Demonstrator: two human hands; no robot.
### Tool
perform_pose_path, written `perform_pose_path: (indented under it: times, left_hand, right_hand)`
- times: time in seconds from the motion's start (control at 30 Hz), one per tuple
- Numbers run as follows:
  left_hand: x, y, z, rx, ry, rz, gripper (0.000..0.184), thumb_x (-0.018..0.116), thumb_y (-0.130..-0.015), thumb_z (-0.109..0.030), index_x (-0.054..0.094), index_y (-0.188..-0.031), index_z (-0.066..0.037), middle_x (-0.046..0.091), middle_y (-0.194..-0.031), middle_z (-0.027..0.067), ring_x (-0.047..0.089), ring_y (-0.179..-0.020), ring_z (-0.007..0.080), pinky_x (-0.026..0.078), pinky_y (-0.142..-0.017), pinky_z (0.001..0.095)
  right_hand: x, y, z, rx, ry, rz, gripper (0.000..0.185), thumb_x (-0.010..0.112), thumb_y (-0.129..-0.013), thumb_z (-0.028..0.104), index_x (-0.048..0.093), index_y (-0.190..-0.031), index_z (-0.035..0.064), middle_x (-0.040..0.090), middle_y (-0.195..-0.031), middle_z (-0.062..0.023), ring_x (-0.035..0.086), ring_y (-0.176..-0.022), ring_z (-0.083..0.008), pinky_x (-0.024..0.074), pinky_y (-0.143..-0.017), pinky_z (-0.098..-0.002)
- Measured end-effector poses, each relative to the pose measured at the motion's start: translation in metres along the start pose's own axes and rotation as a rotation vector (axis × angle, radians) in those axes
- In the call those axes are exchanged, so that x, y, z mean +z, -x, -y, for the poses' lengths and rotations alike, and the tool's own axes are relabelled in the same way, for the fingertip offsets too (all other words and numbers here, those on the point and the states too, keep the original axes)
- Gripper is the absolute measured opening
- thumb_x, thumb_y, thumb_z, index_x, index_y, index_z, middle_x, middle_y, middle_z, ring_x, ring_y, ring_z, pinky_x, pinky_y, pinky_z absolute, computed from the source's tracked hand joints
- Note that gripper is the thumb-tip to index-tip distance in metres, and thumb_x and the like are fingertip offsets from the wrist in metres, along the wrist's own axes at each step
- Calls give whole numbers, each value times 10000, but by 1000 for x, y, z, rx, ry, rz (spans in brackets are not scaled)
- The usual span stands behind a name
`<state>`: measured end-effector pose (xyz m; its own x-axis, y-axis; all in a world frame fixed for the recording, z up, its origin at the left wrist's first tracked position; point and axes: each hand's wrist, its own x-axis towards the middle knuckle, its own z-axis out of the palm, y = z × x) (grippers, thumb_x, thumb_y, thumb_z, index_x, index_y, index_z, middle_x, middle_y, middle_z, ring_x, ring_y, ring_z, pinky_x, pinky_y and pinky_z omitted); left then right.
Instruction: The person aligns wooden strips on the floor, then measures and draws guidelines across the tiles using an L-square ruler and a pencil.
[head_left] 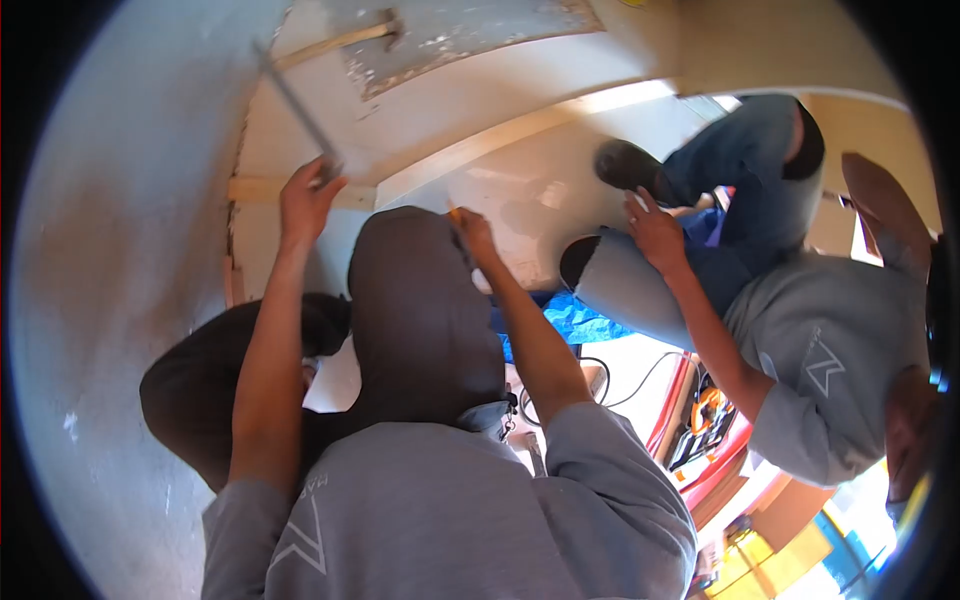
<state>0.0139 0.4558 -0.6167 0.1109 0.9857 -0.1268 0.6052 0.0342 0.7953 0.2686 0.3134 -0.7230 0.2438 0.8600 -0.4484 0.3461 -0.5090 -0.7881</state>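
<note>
My left hand (308,205) is raised at the upper left, its fingers closed round one end of a long, thin grey tool (295,108) that slants up and to the left. Beside my knee, my right hand (473,235) is closed on a small orange stick (455,215), perhaps a pencil; its exact shape is too small to tell. A pale wooden strip (480,140) runs across the white panel in front of my knees, and a shorter wood piece (270,190) lies near my left hand.
A hammer (345,42) lies at the top near a worn grey patch (450,50). On the right a co-worker in a grey shirt (830,350) sits close, one hand (655,232) extended. Blue sheeting (575,318), a black cable (602,385) and an orange tool (708,410) are lower right.
</note>
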Motion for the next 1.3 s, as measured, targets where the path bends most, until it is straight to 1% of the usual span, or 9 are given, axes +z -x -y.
perform_pose_path:
  times: [0.07,0.17,0.43,0.6,0.83,0.93,1.2,1.27,1.3]
  left_hand:
    - [0,11,9,-73,-2,0,492,788,-768,-168,620,-1189,22,672,-1104,138,630,-1013,206,519,-834,340]
    - [0,26,7,-128,-44,20,489,791,-764,-161,623,-1183,25,674,-1098,133,630,-1002,208,518,-822,333]
    - [42,49,38,109,-167,-56,436,795,-736,-184,652,-1094,21,659,-1065,179,600,-994,343,468,-907,396]
    - [53,65,38,48,-332,18,454,788,-740,-189,643,-1129,-5,638,-1125,160,549,-1094,334,442,-958,408]
    - [53,88,58,27,-422,137,456,786,-734,-176,639,-1133,-12,636,-1120,150,540,-1092,330,441,-955,411]
    - [49,92,60,31,-400,135,447,788,-729,-170,641,-1118,-7,637,-1115,148,541,-1090,330,443,-952,414]
    - [61,86,41,157,-172,-100,457,804,-712,-162,646,-1110,0,636,-1083,150,575,-1034,319,461,-908,393]
    - [53,76,19,146,-48,-148,469,804,-714,-156,643,-1123,7,638,-1062,141,588,-1021,301,469,-882,373]
    - [49,79,8,24,102,-113,480,799,-721,-156,636,-1135,25,631,-1028,132,605,-965,262,481,-833,336]
  right_hand:
    - [5,10,-7,-70,111,42,287,607,-873,299,633,-809,20,639,-759,-215,633,-749,-389,484,-670,-452]
    - [12,42,-35,-312,-9,3,204,588,-829,232,612,-812,30,625,-764,-231,617,-747,-413,483,-674,-453]
    - [-5,108,-83,-190,-46,6,203,609,-832,239,622,-867,40,635,-758,-214,627,-741,-398,493,-667,-431]
    - [-16,69,-87,-203,55,-28,208,622,-834,243,628,-901,46,641,-754,-203,633,-736,-388,498,-662,-418]
    - [-32,13,-28,-14,203,-20,266,690,-824,271,649,-993,70,672,-762,-161,669,-731,-316,513,-662,-383]
    - [-28,-6,-7,-113,272,-50,265,722,-803,276,663,-943,58,669,-744,-146,673,-718,-282,516,-673,-367]
    - [-7,-4,24,-161,-143,255,327,774,-771,243,701,-1042,75,708,-912,-97,650,-817,-169,512,-751,-322]
    - [-7,0,53,-160,-194,320,375,802,-743,234,697,-1068,80,703,-961,-88,634,-852,-152,503,-769,-310]
    - [-9,5,74,-176,-163,335,401,817,-725,232,693,-1074,80,696,-971,-82,626,-862,-150,497,-774,-305]
